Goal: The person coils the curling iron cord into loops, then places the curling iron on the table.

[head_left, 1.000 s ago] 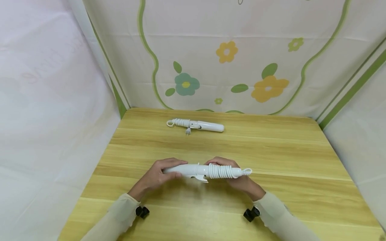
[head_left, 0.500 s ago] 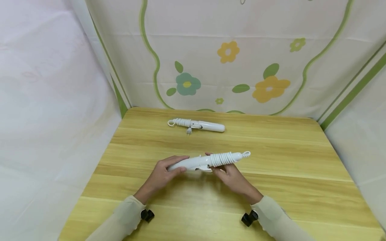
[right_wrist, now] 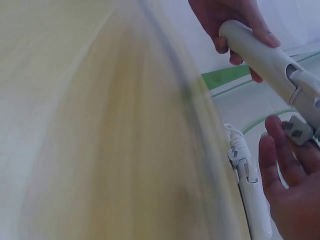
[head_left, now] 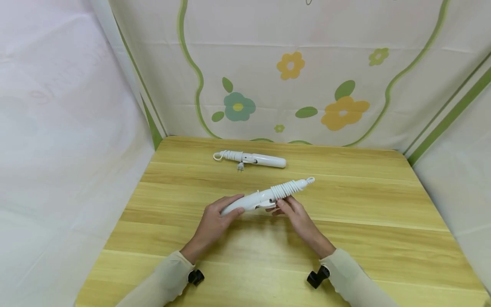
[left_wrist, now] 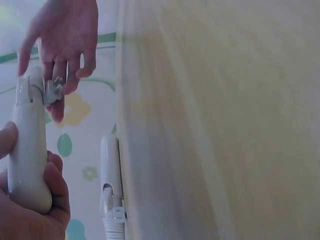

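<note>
A white curling iron [head_left: 245,202], its cord wound in coils round the handle, is held above the table with the handle end tilted up to the right. My left hand [head_left: 212,219] grips its thick smooth barrel end, thumb on the near side. My right hand [head_left: 303,222] is under the handle near the lever, thumb touching the iron and fingers relaxed. In the right wrist view, the grey plug [right_wrist: 298,131] lies against the right fingertips. Another white curling iron [head_left: 269,161] with a wound cord rests farther back on the table, its plug beside it.
The wooden table [head_left: 364,247] runs back to a white curtain [head_left: 253,64] printed with flowers. White fabric panels [head_left: 69,149] stand along both sides. Black wrist mounts [head_left: 318,277] sit at both sleeve cuffs.
The held curling iron has tilted from level, its corded end rising toward the far right. My right hand has shifted from behind the handle to its near underside. The other iron stays put.
</note>
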A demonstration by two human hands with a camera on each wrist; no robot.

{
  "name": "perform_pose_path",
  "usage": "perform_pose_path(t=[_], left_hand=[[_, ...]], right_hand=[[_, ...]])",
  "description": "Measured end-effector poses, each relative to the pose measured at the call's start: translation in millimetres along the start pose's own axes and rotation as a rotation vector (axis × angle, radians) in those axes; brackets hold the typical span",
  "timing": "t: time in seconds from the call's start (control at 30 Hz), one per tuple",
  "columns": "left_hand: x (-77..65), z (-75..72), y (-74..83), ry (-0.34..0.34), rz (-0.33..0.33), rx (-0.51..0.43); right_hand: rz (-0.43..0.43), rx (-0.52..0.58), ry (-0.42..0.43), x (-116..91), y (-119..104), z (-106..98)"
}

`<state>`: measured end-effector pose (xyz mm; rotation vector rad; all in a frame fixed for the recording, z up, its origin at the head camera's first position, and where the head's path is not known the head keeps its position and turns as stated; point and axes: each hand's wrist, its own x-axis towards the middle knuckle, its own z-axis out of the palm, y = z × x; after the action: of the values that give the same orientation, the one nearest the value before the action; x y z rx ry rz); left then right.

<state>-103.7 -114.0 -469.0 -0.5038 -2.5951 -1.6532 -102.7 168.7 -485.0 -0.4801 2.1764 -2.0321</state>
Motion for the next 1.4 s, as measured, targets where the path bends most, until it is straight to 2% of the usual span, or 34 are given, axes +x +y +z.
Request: perform_pose_path(t=[0.1,0.27,0.53,0.63,0.83,1.1,1.3,1.4], left_hand=[[1.4,4.1,2.4,0.018,-0.032,0.011],[2.9,5.7,7.4,0.015,-0.066,0.063],[4.6,12.1,13.8,-0.086,-0.124,0.123],[4.8,16.9,13.0,-0.126,-0.153,0.114],[7.3,27.5,7.7,-0.213,-0.203,0.106],[12.3,39.1,6.1,-0.279,-0.258,0.186],[16.3,45.0,5.2,-0.342,-0.316,0.144],[19.4,45.5,3.4,-0.367,-0.317,0.179]], right_hand=[[0.04,-0.035,0.068,7,-1,0],[0.101,-0.085,0.107,17,0,-2],[0.206,-0.119,0.134,35,-4,-6],[0.257,-0.154,0.106,44,-5,-8],[0.358,-0.218,-0.004,59,-5,-18],[0.506,-0.277,-0.113,75,1,-28],[0.517,-0.31,-0.121,83,3,-27],[0.506,-0.347,-0.103,85,3,-25]])
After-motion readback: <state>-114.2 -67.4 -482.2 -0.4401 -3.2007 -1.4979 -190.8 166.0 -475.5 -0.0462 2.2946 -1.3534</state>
